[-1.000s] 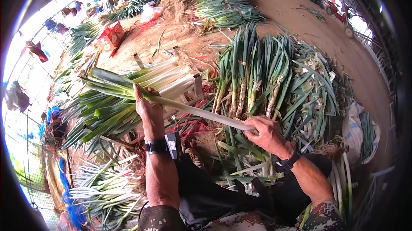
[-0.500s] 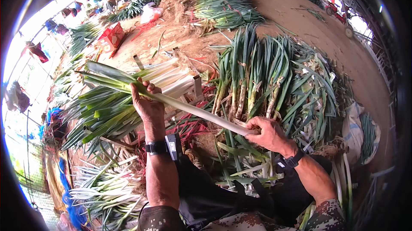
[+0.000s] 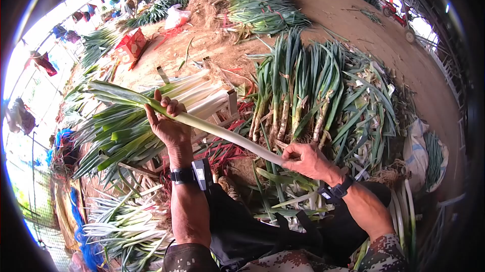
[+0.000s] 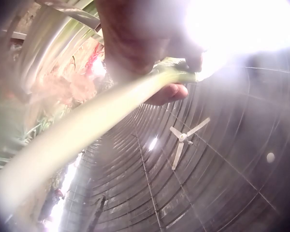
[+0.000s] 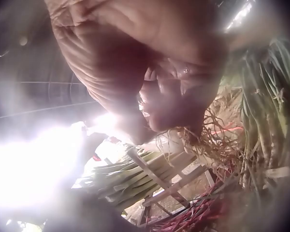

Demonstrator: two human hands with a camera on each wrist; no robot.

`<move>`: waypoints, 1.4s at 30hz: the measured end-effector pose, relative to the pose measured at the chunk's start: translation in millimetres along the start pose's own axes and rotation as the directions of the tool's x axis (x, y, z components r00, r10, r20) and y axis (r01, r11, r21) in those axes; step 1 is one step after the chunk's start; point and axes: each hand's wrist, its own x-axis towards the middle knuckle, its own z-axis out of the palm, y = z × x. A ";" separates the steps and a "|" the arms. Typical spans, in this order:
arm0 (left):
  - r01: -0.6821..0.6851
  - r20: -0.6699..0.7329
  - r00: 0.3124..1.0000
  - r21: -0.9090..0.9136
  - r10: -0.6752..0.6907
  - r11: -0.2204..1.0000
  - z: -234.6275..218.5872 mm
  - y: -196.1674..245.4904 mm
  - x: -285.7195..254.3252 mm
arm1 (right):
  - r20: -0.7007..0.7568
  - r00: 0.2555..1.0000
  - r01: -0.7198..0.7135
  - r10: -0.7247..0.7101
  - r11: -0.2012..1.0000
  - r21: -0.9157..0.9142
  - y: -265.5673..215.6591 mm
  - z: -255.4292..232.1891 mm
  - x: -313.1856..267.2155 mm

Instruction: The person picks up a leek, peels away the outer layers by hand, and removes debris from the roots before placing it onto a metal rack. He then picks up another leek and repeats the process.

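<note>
One long leek slants across the head view, leaves at upper left and white root end at lower right. My left hand grips it where the green leaves begin; in the left wrist view the pale stalk runs out from under that hand. My right hand pinches the root end between thumb and curled fingers. Thin roots hang by the fingertips of this hand in the right wrist view. Behind the left hand, cleaned leeks lie in a metal rack.
Leeks with soiled stalks stand right of the rack, beside a heap of loose leaves. More leeks lie at lower left. Red strapping lies below the rack. A red box and a white sack are farther out.
The leek and my left hand have shifted slightly left. My right hand has moved a little left and turned, staying at the root end.
</note>
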 end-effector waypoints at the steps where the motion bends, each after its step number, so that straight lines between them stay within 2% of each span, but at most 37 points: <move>1: 0.002 0.000 1.000 0.007 -0.002 1.000 -0.2 0.5 -0.1 | -0.017 1.000 0.002 -0.001 1.000 0.020 4.9 5.1 0.3; 6: -0.029 -0.072 0.997 0.118 0.037 0.993 7.0 -2.2 -2.7 | -0.004 0.997 -0.071 0.071 0.997 0.016 7.4 12.9 -1.2; 7: -0.035 -0.100 0.994 0.151 0.050 0.988 5.7 -2.4 -2.0 | -0.029 0.999 0.028 -0.029 0.998 -0.054 20.4 17.6 0.2; 8: -0.029 -0.168 0.984 0.160 0.056 0.987 6.3 -2.8 -1.9 | -0.052 0.997 0.047 -0.050 0.997 -0.061 18.8 18.7 -0.1; 11: -0.024 -0.380 0.920 0.192 0.097 0.981 -0.4 -3.1 -1.0 | -0.126 0.988 0.073 -0.092 0.986 -0.151 22.5 23.1 -2.1; 12: 0.021 -0.459 0.886 0.178 0.065 0.984 -4.6 -0.2 -0.6 | -0.128 0.982 0.116 -0.142 0.975 -0.188 9.3 18.6 -4.6; 15: 0.047 -0.530 0.809 0.488 0.253 0.872 -21.5 -4.1 -5.8 | -0.213 0.955 0.112 -0.206 0.916 -0.384 3.4 16.1 -8.4; 16: 0.050 -0.482 0.842 0.518 0.244 0.854 -26.9 -1.2 -7.3 | -0.234 0.953 0.088 -0.194 0.913 -0.398 4.7 14.3 -8.6; 19: 0.026 -0.431 0.871 0.519 0.235 0.855 -37.0 0.9 -9.9 | -0.276 0.930 0.159 -0.242 0.944 -0.290 14.0 8.3 -6.4; 20: 0.040 -0.415 0.892 0.462 0.176 0.886 -45.1 6.0 -10.3 | -0.274 0.940 0.144 -0.205 0.963 -0.226 10.9 5.6 -8.0; 21: 0.071 -0.450 0.876 0.471 0.171 0.879 -39.0 6.5 -8.9 | -0.279 0.944 0.138 -0.176 0.979 -0.150 11.4 4.0 -10.1; 23: 0.043 -0.455 0.859 0.522 0.235 0.852 -24.4 -1.2 -8.9 | -0.286 0.941 0.149 -0.180 0.981 -0.124 4.6 -0.2 -12.7; 24: 0.022 -0.356 0.898 0.623 0.259 0.782 -25.0 -1.9 -10.7 | -0.293 0.932 0.173 -0.213 0.973 -0.155 3.8 -1.4 -12.9; 25: 0.032 -0.429 0.867 0.554 0.252 0.832 -22.4 -1.7 -10.0 | -0.301 0.926 0.186 -0.227 0.970 -0.157 3.5 -2.0 -12.4; 27: 0.053 -0.458 0.858 0.528 0.232 0.848 -26.2 0.9 -8.9 | -0.313 0.914 0.217 -0.257 0.964 -0.155 3.8 -1.3 -10.8; 30: 0.082 -0.569 0.792 0.460 0.222 0.884 -28.1 1.4 -8.7 | -0.319 0.897 0.257 -0.305 0.949 -0.182 11.1 -0.1 -7.2; 33: 0.071 -0.561 0.794 0.464 0.232 0.883 -23.9 1.6 -10.6 | -0.312 0.890 0.281 -0.333 0.939 -0.200 8.8 0.0 -5.4; 36: 0.062 -0.508 0.829 0.498 0.233 0.865 -27.0 3.6 -11.8 | -0.301 0.884 0.293 -0.359 0.925 -0.243 18.1 3.6 -2.9; 39: 0.062 -0.490 0.843 0.498 0.222 0.865 -26.8 3.0 -14.4 | -0.311 0.895 0.249 -0.319 0.937 -0.246 18.9 4.2 -3.7; 42: 0.073 -0.535 0.807 0.507 0.248 0.859 -23.4 0.2 -14.0 | -0.353 0.922 0.121 -0.161 0.984 -0.135 16.3 5.4 -4.7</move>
